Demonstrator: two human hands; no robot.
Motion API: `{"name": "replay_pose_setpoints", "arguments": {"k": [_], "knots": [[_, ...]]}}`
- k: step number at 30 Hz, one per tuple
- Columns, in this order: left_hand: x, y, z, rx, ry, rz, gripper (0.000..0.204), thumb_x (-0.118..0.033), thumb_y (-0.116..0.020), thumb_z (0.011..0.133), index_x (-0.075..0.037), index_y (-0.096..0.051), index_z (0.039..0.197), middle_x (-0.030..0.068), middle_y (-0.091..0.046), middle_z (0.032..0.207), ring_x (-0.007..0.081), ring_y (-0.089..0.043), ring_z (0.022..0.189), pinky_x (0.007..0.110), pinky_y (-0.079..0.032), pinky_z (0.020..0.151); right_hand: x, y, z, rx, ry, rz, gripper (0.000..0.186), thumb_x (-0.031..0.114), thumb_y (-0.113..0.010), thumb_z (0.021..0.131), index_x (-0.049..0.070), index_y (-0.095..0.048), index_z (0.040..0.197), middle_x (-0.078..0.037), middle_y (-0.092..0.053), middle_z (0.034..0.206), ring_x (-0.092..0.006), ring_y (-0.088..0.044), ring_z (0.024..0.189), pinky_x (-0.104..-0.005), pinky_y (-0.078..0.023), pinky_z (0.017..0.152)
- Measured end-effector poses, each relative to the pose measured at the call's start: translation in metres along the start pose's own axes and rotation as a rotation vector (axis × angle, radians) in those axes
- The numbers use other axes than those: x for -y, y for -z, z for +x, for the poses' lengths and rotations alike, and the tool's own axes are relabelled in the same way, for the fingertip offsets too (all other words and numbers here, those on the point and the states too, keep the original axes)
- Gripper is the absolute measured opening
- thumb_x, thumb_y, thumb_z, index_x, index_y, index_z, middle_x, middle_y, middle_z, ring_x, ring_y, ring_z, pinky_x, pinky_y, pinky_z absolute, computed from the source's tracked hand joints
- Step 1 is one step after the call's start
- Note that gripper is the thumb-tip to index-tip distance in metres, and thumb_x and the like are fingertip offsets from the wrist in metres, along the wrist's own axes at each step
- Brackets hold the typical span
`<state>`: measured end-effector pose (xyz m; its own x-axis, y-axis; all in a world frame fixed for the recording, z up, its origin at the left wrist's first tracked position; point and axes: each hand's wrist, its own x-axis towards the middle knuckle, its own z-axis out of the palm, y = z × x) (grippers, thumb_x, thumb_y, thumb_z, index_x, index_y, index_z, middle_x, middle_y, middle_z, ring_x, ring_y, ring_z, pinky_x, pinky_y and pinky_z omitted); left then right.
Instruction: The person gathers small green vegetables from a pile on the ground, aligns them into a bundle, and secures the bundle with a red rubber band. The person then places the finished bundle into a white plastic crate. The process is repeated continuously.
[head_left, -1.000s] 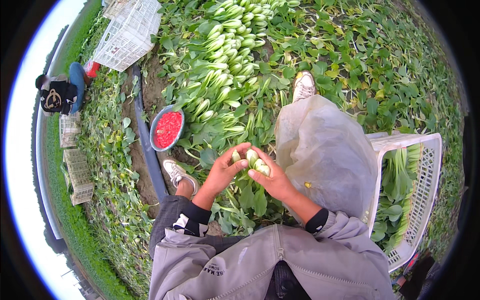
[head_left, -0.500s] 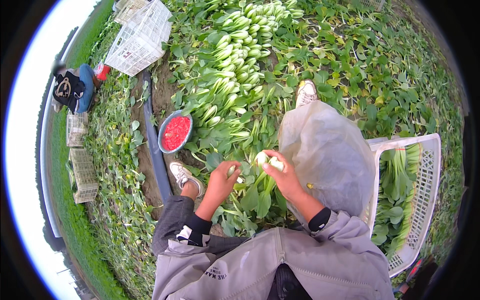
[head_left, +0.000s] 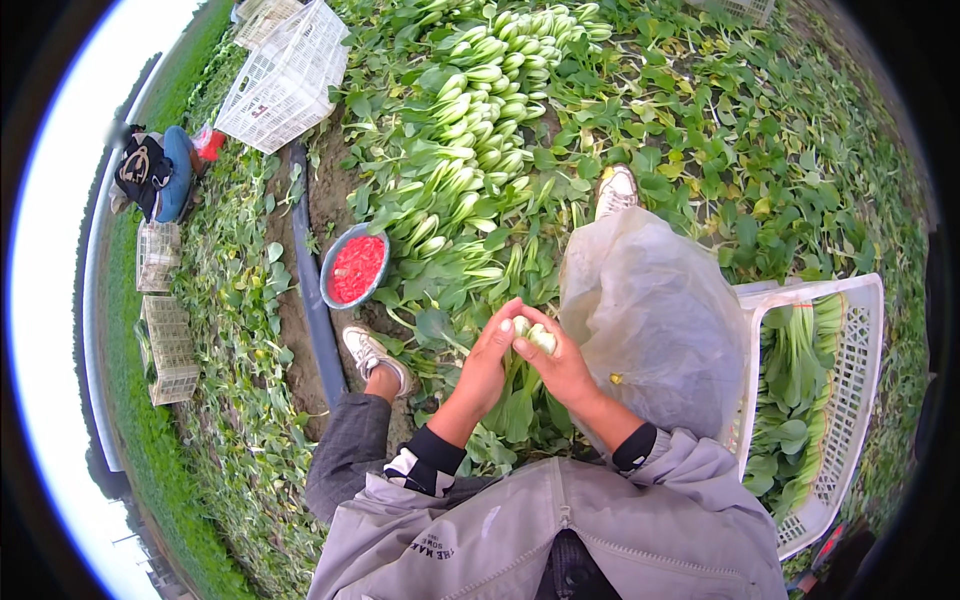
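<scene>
Close together over the leaves, my left hand (head_left: 484,368) and my right hand (head_left: 568,374) are cupped around several bok choy heads (head_left: 541,339). Their pale white-green bases point away from me, and green leaves hang down between my wrists. Both hands are closed on this bunch, with the fingertips nearly meeting at the far side. My palms hide part of the stalks, so I cannot tell which head each hand grips. Beyond my hands lies a long row of cut bok choy (head_left: 490,110), stacked with the bases showing.
Left of the row sits a basin (head_left: 326,270) of red strips, beside a dark hose (head_left: 317,290). A white crate (head_left: 858,400) with bundled greens stands at my right. Cloudy plastic (head_left: 650,310) covers my right leg. More crates (head_left: 285,85) and a crouching person (head_left: 165,175) are at far left.
My left hand has moved right, bringing the bok choy piece it held against the bunch in my right hand. The two hands were apart before and now come together around it.
</scene>
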<state>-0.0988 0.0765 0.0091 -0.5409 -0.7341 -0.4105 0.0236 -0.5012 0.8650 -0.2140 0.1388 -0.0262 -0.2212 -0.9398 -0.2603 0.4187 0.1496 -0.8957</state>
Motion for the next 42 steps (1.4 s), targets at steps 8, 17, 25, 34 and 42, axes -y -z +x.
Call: {"name": "replay_pose_setpoints", "arguments": {"k": [8, 17, 25, 34, 42], "knots": [[0.001, -0.012, 0.004, 0.035, 0.142, -0.199, 0.061, -0.046, -0.031, 0.100, -0.009, -0.019, 0.148, 0.0102, -0.032, 0.146, 0.0215, -0.027, 0.136, 0.036, -0.022, 0.112, 0.009, 0.010, 0.004, -0.042, 0.030, -0.282, 0.056, 0.027, -0.077, 0.076, 0.003, -0.055, 0.122, -0.011, -0.054, 0.112, -0.0217, -0.053, 0.105, -0.0326, -0.042, 0.093], [0.111, 0.116, 0.201, -0.297, -0.110, 0.881, 0.021, -0.017, -0.057, 0.086, -0.003, -0.060, 0.102, 0.0164, -0.065, 0.097, 0.0318, -0.063, 0.087, 0.040, -0.050, 0.075, 0.025, 0.011, 0.008, 0.140, -0.193, -0.159, 0.037, 0.019, -0.068, 0.084, 0.005, -0.056, 0.115, -0.004, -0.060, 0.105, -0.0113, -0.055, 0.095, -0.0266, -0.045, 0.085], [0.140, 0.093, 0.266, -0.325, 0.042, 1.039, 0.037, -0.016, -0.065, 0.074, -0.005, -0.057, 0.108, 0.0160, -0.063, 0.088, 0.0351, -0.061, 0.083, 0.044, -0.049, 0.071, 0.025, 0.022, 0.027, 0.115, -0.324, -0.210, 0.044, 0.019, -0.070, 0.082, 0.006, -0.055, 0.120, -0.008, -0.060, 0.107, -0.0164, -0.057, 0.097, -0.0286, -0.045, 0.086], [0.154, 0.079, 0.291, -0.274, 0.022, 1.102, 0.041, -0.024, -0.073, 0.069, -0.003, -0.061, 0.102, 0.0201, -0.062, 0.100, 0.0358, -0.061, 0.092, 0.045, -0.048, 0.080, 0.017, 0.024, 0.029, 0.083, -0.354, -0.190, 0.046, 0.022, -0.069, 0.083, 0.006, -0.053, 0.123, -0.010, -0.058, 0.111, -0.0179, -0.056, 0.101, -0.0299, -0.043, 0.090], [0.152, 0.089, 0.281, -0.278, -0.024, 0.875, 0.027, -0.016, -0.068, 0.078, -0.003, -0.054, 0.096, 0.0186, -0.063, 0.087, 0.0389, -0.060, 0.081, 0.040, -0.047, 0.071, 0.019, 0.024, 0.026, 0.095, -0.342, -0.204, 0.049, 0.025, -0.070, 0.083, 0.005, -0.052, 0.124, -0.011, -0.058, 0.112, -0.0202, -0.056, 0.103, -0.0313, -0.043, 0.090]]}}
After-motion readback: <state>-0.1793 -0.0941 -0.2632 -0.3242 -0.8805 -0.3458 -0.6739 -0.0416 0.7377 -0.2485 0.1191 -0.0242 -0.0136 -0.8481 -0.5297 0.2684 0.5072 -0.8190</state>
